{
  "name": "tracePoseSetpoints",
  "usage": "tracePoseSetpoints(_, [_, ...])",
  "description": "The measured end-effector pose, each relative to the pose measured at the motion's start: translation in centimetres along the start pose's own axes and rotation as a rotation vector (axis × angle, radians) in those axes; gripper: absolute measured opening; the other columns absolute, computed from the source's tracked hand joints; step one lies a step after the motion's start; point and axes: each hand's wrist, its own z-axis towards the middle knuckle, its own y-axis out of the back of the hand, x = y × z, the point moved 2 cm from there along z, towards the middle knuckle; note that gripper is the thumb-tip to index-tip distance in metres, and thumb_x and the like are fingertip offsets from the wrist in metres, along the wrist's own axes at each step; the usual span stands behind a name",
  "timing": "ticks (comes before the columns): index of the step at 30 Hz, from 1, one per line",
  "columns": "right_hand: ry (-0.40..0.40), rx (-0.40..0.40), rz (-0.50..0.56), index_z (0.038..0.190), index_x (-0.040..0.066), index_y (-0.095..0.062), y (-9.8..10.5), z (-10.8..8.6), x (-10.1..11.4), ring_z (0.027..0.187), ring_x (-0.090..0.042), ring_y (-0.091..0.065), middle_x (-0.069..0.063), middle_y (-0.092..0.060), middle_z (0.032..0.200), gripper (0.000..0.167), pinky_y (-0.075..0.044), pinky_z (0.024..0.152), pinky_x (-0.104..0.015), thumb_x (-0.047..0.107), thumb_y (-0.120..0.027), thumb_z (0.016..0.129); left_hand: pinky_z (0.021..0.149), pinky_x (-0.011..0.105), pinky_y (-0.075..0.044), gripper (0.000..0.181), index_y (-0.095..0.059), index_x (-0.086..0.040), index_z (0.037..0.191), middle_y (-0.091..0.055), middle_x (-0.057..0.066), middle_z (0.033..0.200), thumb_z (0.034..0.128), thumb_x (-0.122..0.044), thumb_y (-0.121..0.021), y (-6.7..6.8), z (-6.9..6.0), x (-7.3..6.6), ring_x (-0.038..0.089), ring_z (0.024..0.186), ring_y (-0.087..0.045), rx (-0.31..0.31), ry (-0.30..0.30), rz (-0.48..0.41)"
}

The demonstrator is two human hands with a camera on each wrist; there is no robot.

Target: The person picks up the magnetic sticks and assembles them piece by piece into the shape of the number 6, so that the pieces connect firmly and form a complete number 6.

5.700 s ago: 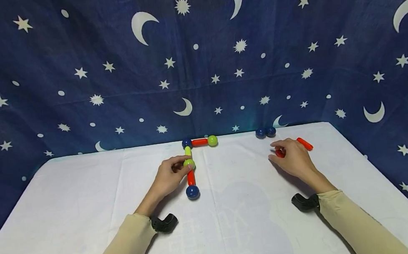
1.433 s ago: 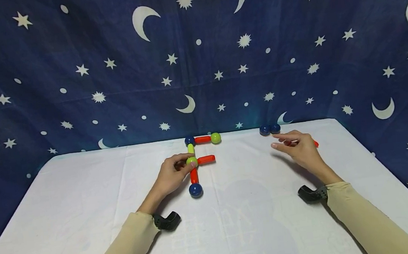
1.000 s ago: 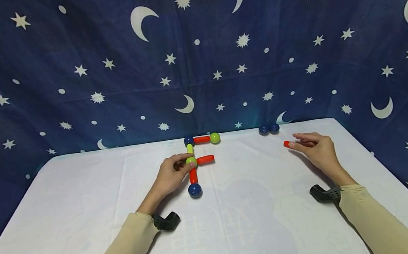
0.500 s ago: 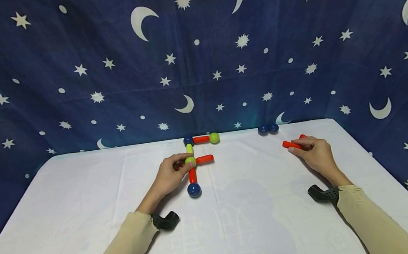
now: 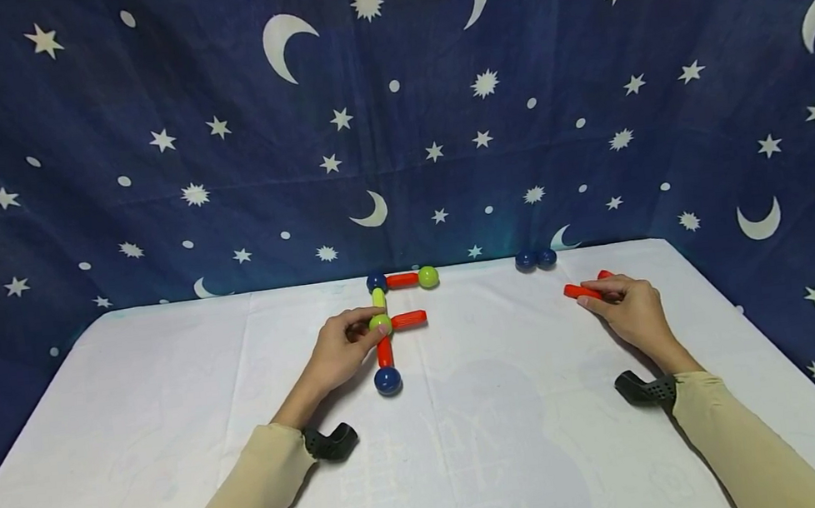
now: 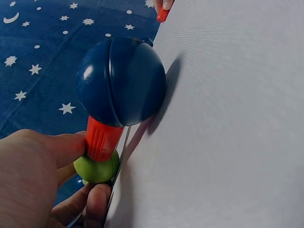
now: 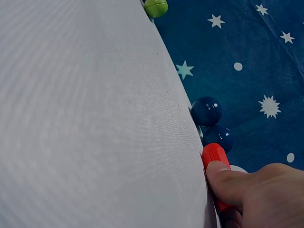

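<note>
My left hand (image 5: pixel 343 347) pinches a green ball (image 5: pixel 380 325) in the middle of a ball-and-rod figure on the white table. From that ball a red rod (image 5: pixel 384 352) runs down to a blue ball (image 5: pixel 388 381), a yellow-green rod (image 5: pixel 379 297) runs up to another blue ball (image 5: pixel 376 283), and a red rod (image 5: pixel 410 319) points right with its far end free. At the top, a red rod (image 5: pixel 402 280) links to a green ball (image 5: pixel 429 277). My right hand (image 5: pixel 633 310) pinches a red rod (image 5: pixel 581 291) between thumb and fingers. Another red piece (image 5: pixel 604 273) shows behind its fingers, partly hidden.
Two blue balls (image 5: pixel 536 259) sit side by side at the table's back edge, beyond the right hand. A dark blue curtain (image 5: pixel 392 121) with moons and stars hangs directly behind the white table (image 5: pixel 505 444). Each wrist carries a black camera mount (image 5: pixel 333 443).
Since the oldest frame, a red rod has joined the middle green ball's right side. My right hand has shifted rightward and taken up another red rod. The left hand has kept its hold.
</note>
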Motion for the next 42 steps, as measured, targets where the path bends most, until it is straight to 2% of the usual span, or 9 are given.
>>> tracePoseSetpoints(13, [-0.065, 0.045, 0.004, 0.118, -0.007, -0.072, 0.1, 0.0, 0.3, 0.119, -0.050, -0.055, -0.032, -0.064, 0.121, 0.034, -0.045, 0.098, -0.061, 0.012, -0.078, 0.091, 0.078, 0.032, -0.049, 0.031, -0.070, -0.007, 0.127, -0.066, 0.010, 0.104, 0.0976, -0.016, -0.070, -0.2, 0.0, 0.3, 0.023, 0.087, -0.056, 0.010, 0.012, -0.005])
tracePoseSetpoints(15, [-0.040, 0.044, 0.012, 0.116, -0.006, -0.073, 0.0, 0.1, 0.8, 0.115, -0.047, -0.059, -0.031, -0.066, 0.118, 0.033, -0.050, 0.096, -0.051, 0.012, -0.080, 0.089, 0.078, 0.032, -0.049, 0.031, -0.070, -0.007, 0.128, -0.065, 0.009, 0.103, 0.0977, -0.017, -0.069, -0.2, 0.0, 0.3, 0.023, 0.087, -0.055, 0.013, 0.014, -0.006])
tracePoseSetpoints(17, [0.002, 0.051, 0.021, 0.114, -0.005, -0.074, -0.3, 0.3, 1.5, 0.109, -0.043, -0.062, -0.028, -0.068, 0.113, 0.032, -0.053, 0.090, -0.035, 0.012, -0.081, 0.088, 0.077, 0.032, -0.048, 0.031, -0.070, -0.007, 0.127, -0.065, 0.009, 0.101, 0.0977, -0.017, -0.069, -0.1, 0.0, 0.3, 0.023, 0.087, -0.055, 0.012, 0.018, -0.005])
tracePoseSetpoints(20, [0.061, 0.092, 0.054, 0.112, -0.003, -0.076, -1.2, 0.7, 3.0, 0.101, -0.036, -0.065, -0.023, -0.071, 0.107, 0.030, -0.045, 0.079, -0.017, 0.010, -0.082, 0.087, 0.077, 0.032, -0.049, 0.031, -0.070, -0.007, 0.127, -0.065, 0.009, 0.100, 0.0975, -0.017, -0.070, 0.0, -0.1, 0.2, 0.023, 0.086, -0.055, 0.007, 0.021, -0.004])
tracePoseSetpoints(22, [0.089, 0.136, 0.084, 0.112, -0.002, -0.076, -2.1, 0.9, 4.1, 0.100, -0.033, -0.065, -0.020, -0.072, 0.106, 0.029, -0.044, 0.078, -0.013, 0.009, -0.082, 0.086, 0.076, 0.032, -0.049, 0.031, -0.070, -0.007, 0.127, -0.065, 0.009, 0.101, 0.0973, -0.017, -0.070, 0.0, -0.1, 0.2, 0.023, 0.086, -0.056, 0.004, 0.020, -0.002])
tracePoseSetpoints(27, [0.128, 0.247, 0.155, 0.111, 0.002, -0.078, -4.7, 1.0, 7.2, 0.098, -0.028, -0.065, -0.014, -0.072, 0.106, 0.028, -0.050, 0.077, -0.023, 0.008, -0.083, 0.085, 0.076, 0.030, -0.048, 0.032, -0.070, -0.006, 0.127, -0.066, 0.009, 0.103, 0.0968, -0.017, -0.071, 0.0, -0.1, 0.2, 0.022, 0.086, -0.057, 0.006, 0.009, 0.006])
tracePoseSetpoints(33, [0.233, 0.344, 0.217, 0.107, 0.006, -0.080, -8.0, 0.0, 11.4, 0.094, -0.023, -0.065, -0.005, -0.074, 0.099, 0.025, -0.051, 0.081, -0.037, 0.011, -0.086, 0.082, 0.078, 0.032, -0.049, 0.032, -0.070, -0.005, 0.126, -0.067, 0.010, 0.104, 0.0958, -0.015, -0.072, -0.1, 0.0, 0.2, 0.022, 0.086, -0.057, 0.000, -0.008, -0.003])
tracePoseSetpoints(38, [0.283, 0.480, 0.234, 0.105, 0.009, -0.081, -10.1, -1.2, 14.4, 0.085, -0.016, -0.061, 0.004, -0.073, 0.095, 0.025, -0.049, 0.075, -0.034, 0.013, -0.087, 0.081, 0.077, 0.031, -0.049, 0.032, -0.071, -0.005, 0.126, -0.066, 0.010, 0.103, 0.0958, -0.014, -0.072, -0.1, 0.0, 0.1, 0.022, 0.086, -0.057, -0.001, -0.011, -0.014])
tracePoseSetpoints(42, [0.324, 0.591, 0.250, 0.106, 0.012, -0.081, -11.0, -2.1, 16.1, 0.082, -0.012, -0.060, 0.009, -0.072, 0.093, 0.025, -0.047, 0.074, -0.032, 0.015, -0.087, 0.081, 0.077, 0.030, -0.049, 0.032, -0.071, -0.005, 0.126, -0.066, 0.010, 0.102, 0.0958, -0.015, -0.072, -0.1, 0.1, 0.1, 0.022, 0.086, -0.057, -0.002, -0.003, -0.009])
